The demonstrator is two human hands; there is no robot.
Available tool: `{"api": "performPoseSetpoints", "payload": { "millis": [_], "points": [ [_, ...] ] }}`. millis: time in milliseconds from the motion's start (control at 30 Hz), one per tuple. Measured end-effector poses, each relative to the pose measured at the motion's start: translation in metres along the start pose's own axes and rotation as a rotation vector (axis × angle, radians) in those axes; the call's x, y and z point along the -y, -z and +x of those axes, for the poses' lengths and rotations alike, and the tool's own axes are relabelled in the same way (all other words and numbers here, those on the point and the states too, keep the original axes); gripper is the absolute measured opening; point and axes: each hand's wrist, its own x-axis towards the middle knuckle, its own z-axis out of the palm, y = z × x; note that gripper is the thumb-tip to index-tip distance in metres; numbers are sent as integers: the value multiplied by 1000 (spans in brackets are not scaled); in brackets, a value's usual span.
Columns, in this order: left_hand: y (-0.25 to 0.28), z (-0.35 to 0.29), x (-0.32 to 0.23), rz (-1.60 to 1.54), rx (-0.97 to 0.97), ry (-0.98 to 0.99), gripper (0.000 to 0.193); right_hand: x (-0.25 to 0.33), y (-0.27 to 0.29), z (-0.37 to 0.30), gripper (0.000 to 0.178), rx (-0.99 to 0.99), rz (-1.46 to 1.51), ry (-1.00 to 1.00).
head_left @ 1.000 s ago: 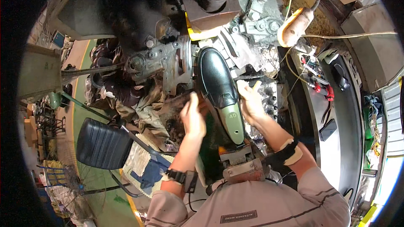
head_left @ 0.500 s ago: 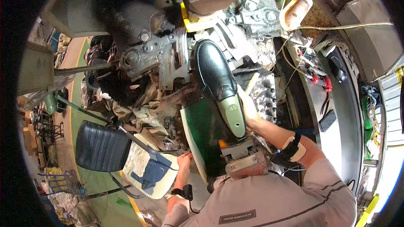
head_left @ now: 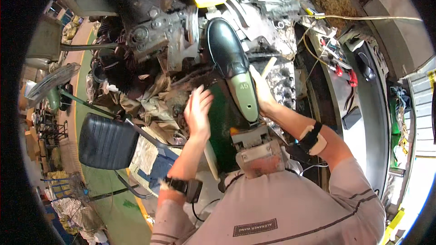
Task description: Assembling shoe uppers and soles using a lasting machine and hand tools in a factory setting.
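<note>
A black leather shoe upper (head_left: 225, 41) is stretched over a pale green shoe last (head_left: 243, 88). Its toe points away, toward the metal jaws of a machine, and its heel end sits just above a metal block (head_left: 256, 147) near my chest. Along the right side of the last lies my right hand (head_left: 262, 91), gripping it; the fingers are partly hidden behind it. My left hand (head_left: 198, 114) is raised to the left of the last, empty, with its fingers stretched out and apart from the shoe.
Machine arms and plates (head_left: 159, 38) fill the far side, with a yellow bracket (head_left: 211, 1) above the toe. A black chair (head_left: 108, 140) stands at the left. On the right are a grey bench (head_left: 352, 140), red-handled tools (head_left: 352, 78) and a hanging cable (head_left: 372, 17).
My left hand has risen from low beside the chair seat to beside the last. The shoe appears higher in view, with my right hand still on its side.
</note>
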Motion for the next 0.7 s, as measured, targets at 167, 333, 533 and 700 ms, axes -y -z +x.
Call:
{"api": "performPoseSetpoints", "payload": {
  "millis": [167,333,533,700],
  "points": [
    [-100,-10,7,-231,45,107,59,21,-35,-26,57,30,67,-132],
    [-102,-1,24,-199,9,80,57,10,-25,-19,62,64,186,-163],
    [-99,7,32,-202,30,-19,52,9,-20,-16,61,-5,59,-131],
    [-76,22,35,-71,1,-121,63,8,-38,-21,64,-78,-209,-76]
  ]
}}
